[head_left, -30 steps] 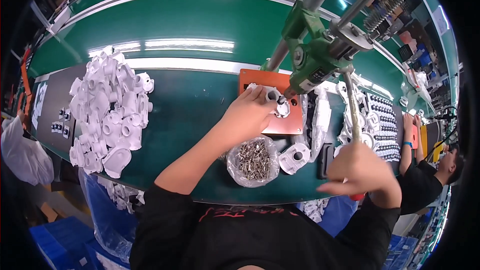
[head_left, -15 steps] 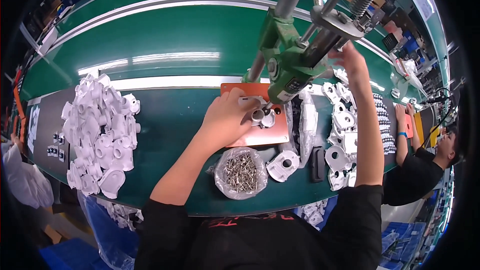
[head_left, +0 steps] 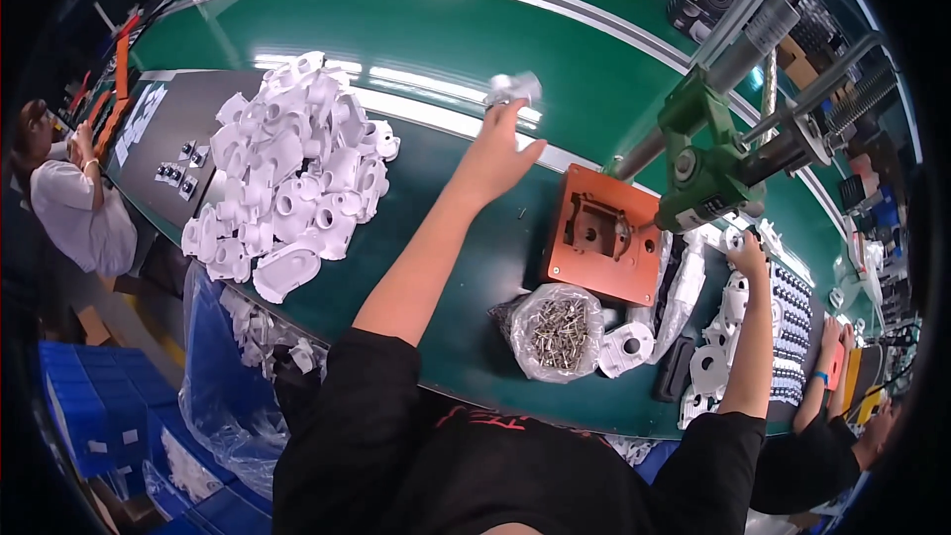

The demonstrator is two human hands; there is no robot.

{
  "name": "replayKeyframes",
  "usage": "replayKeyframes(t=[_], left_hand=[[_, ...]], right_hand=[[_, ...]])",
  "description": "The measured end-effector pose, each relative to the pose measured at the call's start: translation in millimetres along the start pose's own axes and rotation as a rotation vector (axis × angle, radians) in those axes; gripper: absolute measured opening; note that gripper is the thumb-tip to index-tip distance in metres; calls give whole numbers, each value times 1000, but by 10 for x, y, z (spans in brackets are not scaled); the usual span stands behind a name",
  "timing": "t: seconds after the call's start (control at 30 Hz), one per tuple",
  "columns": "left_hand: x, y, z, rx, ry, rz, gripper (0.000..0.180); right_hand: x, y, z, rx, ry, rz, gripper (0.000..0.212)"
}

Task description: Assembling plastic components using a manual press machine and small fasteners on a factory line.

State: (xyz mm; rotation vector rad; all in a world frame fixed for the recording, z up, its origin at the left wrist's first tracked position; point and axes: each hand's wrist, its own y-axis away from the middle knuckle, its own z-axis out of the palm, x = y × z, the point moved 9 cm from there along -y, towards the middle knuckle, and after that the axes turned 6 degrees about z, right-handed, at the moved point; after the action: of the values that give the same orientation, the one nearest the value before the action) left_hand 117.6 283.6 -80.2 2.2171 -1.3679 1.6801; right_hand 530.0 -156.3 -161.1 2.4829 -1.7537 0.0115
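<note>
At the rail along the green belt, my left hand (head_left: 492,160) is stretched out with thumb and fingers apart. A white plastic housing (head_left: 515,89), smeared by motion, is just beyond its fingertips. My right hand (head_left: 749,256) is over the white housings on the right, fingers curled together. A small dark piece shows at its fingertips; what it holds is unclear. Between my hands is the orange fixture block (head_left: 606,272), its dark recess holding no housing. Above and right of it stands the green hand press (head_left: 693,154).
A large heap of white housings (head_left: 287,193) lies on the left. A clear bag of screws (head_left: 560,335) sits before the fixture, beside a single housing (head_left: 626,349) and a black case (head_left: 675,369). Small dark parts (head_left: 790,322) fill a mat at right. Co-workers sit both sides.
My left hand has left the fixture and moved up and left with the housing. My right hand has come down from the press to the right-hand housings. The view has shifted left.
</note>
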Motion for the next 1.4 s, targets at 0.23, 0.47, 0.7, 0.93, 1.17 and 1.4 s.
replayKeyframes(t=[0.23, 0.47, 0.7, 0.93, 1.17, 1.4], left_hand=[[-282, 79, -1119, 61, -477, -136, 45], [-398, 578, -1409, -159, -1025, -86, 37], [-89, 470, -1385, -93, -817, -75, 18], [660, 213, -904, 16, 638, -9, 17], [1261, 308, -111, -136, 1387, -159, 23], [1551, 534, 213, -212, 1184, 23, 33]], right_hand=[[-480, 273, -214, 17, 59, -106, 68], [-602, 360, -140, -102, -38, -198, 71], [-987, 767, -399, 7, 138, -182, 72], [-986, 1216, -1024, 336, -836, -269, 74], [-1308, 2150, -1499, 206, -1463, -466, 73], [-2416, 3005, -1640, -164, -1549, -669, 91]])
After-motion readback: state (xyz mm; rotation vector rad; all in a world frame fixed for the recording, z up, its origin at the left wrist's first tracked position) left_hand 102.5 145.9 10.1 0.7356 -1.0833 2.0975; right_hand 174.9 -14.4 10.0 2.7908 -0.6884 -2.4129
